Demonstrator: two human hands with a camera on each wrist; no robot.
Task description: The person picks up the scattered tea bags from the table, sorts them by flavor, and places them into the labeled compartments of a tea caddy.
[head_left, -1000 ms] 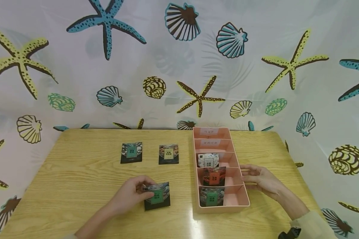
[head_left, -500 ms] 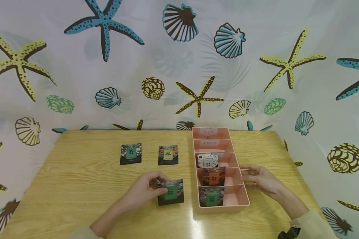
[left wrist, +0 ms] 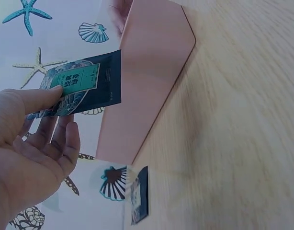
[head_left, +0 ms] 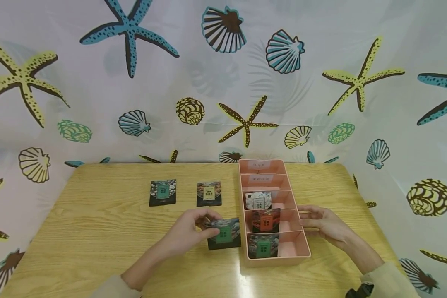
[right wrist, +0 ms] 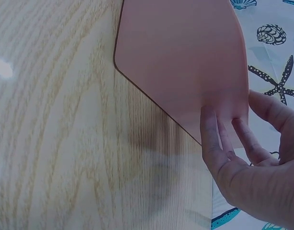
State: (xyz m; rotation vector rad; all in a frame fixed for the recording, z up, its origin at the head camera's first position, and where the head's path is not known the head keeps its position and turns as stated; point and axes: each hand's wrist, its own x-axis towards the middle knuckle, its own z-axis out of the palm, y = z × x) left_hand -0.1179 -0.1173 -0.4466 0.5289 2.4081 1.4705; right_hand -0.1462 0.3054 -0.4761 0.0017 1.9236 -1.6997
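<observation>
My left hand (head_left: pixel 193 229) pinches a dark tea sachet with a green label (head_left: pixel 224 234) between thumb and fingers. It is above the table, right beside the left wall of the pink divided box (head_left: pixel 278 261). In the left wrist view the sachet (left wrist: pixel 84 84) sticks out flat past the thumb, toward the box's outer wall (left wrist: pixel 152 62). Extended fingers of my right hand (head_left: pixel 325 225) rest against the box's right side; in the right wrist view the fingertips (right wrist: pixel 209 115) touch its smooth wall. The box's front compartments hold a green-labelled sachet (head_left: pixel 263 246), a red-labelled one (head_left: pixel 266 221) and a white one (head_left: pixel 258 200).
Two more sachets lie on the wooden table (head_left: pixel 97 223) left of the box: a teal-labelled one (head_left: pixel 162 192) and a yellow-labelled one (head_left: pixel 209 193). The two back compartments carry paper labels (head_left: pixel 260 179). A curtain with shells and starfish (head_left: pixel 156 87) hangs behind the table.
My left hand has carried the green-labelled sachet to the right and slightly away from me, up to the box's side. My right hand has stayed at the box.
</observation>
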